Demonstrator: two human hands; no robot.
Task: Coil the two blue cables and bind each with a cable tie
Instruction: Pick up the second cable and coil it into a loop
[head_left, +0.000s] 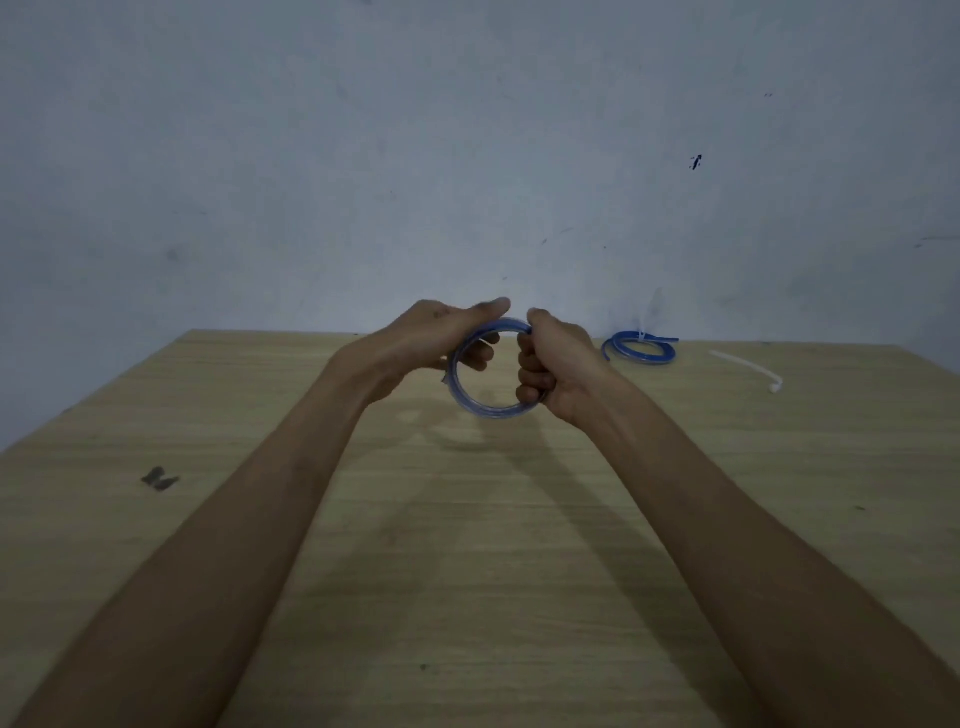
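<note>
Blue cable coil (488, 408) was held up in the air above the desk (467, 545), frame centre, wound into a round loop of several turns. Left hand (436, 343) sat at the loop's 10 o'clock, grip clamped on the coil, thumb over the top, fingers through the middle. Right hand (558, 364) sat at 3 o'clock, grip closed in a fist around the coil's right side. The two hands were near each other, thumbs nearly meeting at the loop's 12 o'clock.

Second blue cable (641, 349) lay flat on the desk at 2 o'clock from the hands, already coiled, with a white cable tie (644, 335) across its far side. A loose white cable tie (748, 370) lay further right, apart from that coil. Dark mark (160, 479) on the desk at 8 o'clock. Pale wall (467, 156) behind.
</note>
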